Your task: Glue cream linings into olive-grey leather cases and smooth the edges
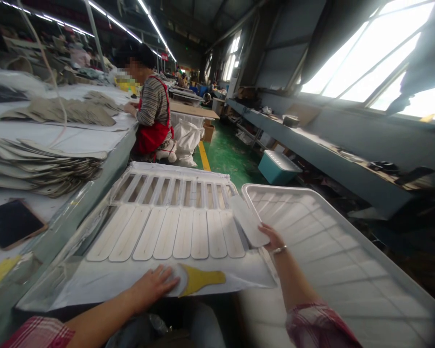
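My right hand (271, 237) pinches the lower end of a pale, flat strip with rounded corners (248, 220). This strip is tilted over the right edge of the work surface, beside a white tub. My left hand (157, 282) lies with fingers spread on the white-covered work surface (105, 282). Near its fingertips is a yellow, flat, paddle-shaped piece (203, 280) with a wide end and a narrow end. Several similar pale strips (166, 234) lie side by side in a row in front of me. Behind them stands a slotted white frame (172, 191).
A large white plastic tub (326, 232) is at my right. On the left table are stacked grey-green cut pieces (39, 166) and a dark tablet-like slab (14, 222). A co-worker in a red apron (154, 106) works at that table. A teal bin (279, 166) stands under the right bench.
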The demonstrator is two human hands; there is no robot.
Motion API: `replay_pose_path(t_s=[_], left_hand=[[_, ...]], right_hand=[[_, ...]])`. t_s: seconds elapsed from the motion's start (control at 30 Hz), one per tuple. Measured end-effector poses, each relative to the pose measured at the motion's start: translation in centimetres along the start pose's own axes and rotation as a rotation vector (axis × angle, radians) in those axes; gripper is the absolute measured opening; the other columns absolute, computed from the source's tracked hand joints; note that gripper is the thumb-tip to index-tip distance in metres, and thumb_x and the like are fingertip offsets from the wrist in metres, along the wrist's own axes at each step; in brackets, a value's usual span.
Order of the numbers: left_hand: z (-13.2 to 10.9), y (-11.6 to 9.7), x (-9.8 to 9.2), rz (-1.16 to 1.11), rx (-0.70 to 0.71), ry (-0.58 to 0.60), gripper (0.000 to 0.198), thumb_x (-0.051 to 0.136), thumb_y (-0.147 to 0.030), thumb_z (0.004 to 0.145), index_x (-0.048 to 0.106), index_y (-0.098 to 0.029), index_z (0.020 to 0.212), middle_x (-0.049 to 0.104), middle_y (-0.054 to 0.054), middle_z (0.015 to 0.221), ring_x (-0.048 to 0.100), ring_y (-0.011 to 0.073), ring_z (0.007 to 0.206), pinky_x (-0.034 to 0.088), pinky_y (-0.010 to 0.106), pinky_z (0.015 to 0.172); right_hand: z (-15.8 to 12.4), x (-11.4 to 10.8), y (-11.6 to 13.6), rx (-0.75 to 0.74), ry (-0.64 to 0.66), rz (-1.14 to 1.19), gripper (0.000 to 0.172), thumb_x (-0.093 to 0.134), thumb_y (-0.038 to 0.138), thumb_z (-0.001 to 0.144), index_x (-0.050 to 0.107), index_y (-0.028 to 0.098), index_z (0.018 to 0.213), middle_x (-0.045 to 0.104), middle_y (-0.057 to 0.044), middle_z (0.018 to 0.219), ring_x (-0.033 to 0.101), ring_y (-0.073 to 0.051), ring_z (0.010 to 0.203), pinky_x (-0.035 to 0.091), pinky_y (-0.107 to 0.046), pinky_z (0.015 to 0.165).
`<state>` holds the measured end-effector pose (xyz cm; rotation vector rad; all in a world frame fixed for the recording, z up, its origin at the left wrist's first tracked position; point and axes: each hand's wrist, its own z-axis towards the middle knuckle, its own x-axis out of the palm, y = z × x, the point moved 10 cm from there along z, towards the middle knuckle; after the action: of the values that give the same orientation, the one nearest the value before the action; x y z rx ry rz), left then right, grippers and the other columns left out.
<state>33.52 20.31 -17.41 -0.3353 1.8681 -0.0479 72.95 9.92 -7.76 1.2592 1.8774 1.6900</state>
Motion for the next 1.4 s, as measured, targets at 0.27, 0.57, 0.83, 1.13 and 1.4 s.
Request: replay_pose_path(t_s=[0.27, 0.57, 0.83, 1.13, 1.4], left_hand=[[0.4, 1.1, 3.8, -0.144, -0.015, 0.070, 0.090, 0.066, -0.011, 0.064, 0.023, -0.034, 0.140, 0.031, 0.012, 0.144, 0.034, 0.0383, 0.127, 0.036, 0.054, 0.096], [-5.5, 4.6, -13.7, -0.570, -0.267, -0.473, 0.111, 0.072, -0.057, 0.056, 0.018, -0.009, 0.141, 0.021, 0.023, 0.145, 0.021, 0.0347, 0.134, 0.024, 0.048, 0.108], [-16.5, 2.0, -26.5, -0.705, -0.184, -0.804, 0.052, 0.052, -0.013, 0.072, 0.042, -0.012, 0.123, 0.063, 0.011, 0.100, 0.060, 0.0250, 0.093, 0.048, 0.039, 0.084], [-28.2, -4.6, -25.4, -1.226, 0.094, -0.507, 0.053, 0.069, -0.028, 0.070, 0.051, -0.011, 0.117, 0.064, 0.009, 0.100, 0.061, 0.0243, 0.094, 0.049, 0.036, 0.083], [-32.6, -7.4, -20.4, -0.996, 0.003, -0.653, 0.072, 0.069, -0.044, 0.069, 0.043, -0.018, 0.131, 0.062, 0.008, 0.107, 0.059, 0.0234, 0.097, 0.046, 0.034, 0.085]], right_hand=[[0.3, 4.8, 4.6, -0.006, 0.052, 0.252, 0.011, 0.060, 0.016, 0.069, 0.058, 0.019, 0.079, 0.069, 0.000, 0.079, 0.064, -0.015, 0.073, 0.056, -0.028, 0.066], [-11.7, 20.6, 1.7, 0.162, 0.324, 0.166, 0.011, 0.068, 0.017, 0.071, 0.063, 0.017, 0.081, 0.068, -0.002, 0.076, 0.063, -0.015, 0.063, 0.055, -0.028, 0.059], [-27.3, 36.8, 2.8, 0.225, 0.816, -0.193, 0.086, 0.024, 0.082, 0.072, 0.055, 0.009, 0.105, 0.064, -0.019, 0.100, 0.064, -0.027, 0.085, 0.050, -0.047, 0.079], [-35.4, 35.4, 7.0, -1.097, 0.806, -1.260, 0.089, 0.066, 0.053, 0.068, 0.028, 0.011, 0.137, 0.050, -0.017, 0.125, 0.048, -0.032, 0.114, 0.037, -0.049, 0.097], [-37.9, 29.9, 2.3, -0.942, 0.795, -1.342, 0.045, 0.045, 0.040, 0.086, 0.042, 0.014, 0.123, 0.056, -0.013, 0.107, 0.054, -0.025, 0.098, 0.045, -0.039, 0.085]])
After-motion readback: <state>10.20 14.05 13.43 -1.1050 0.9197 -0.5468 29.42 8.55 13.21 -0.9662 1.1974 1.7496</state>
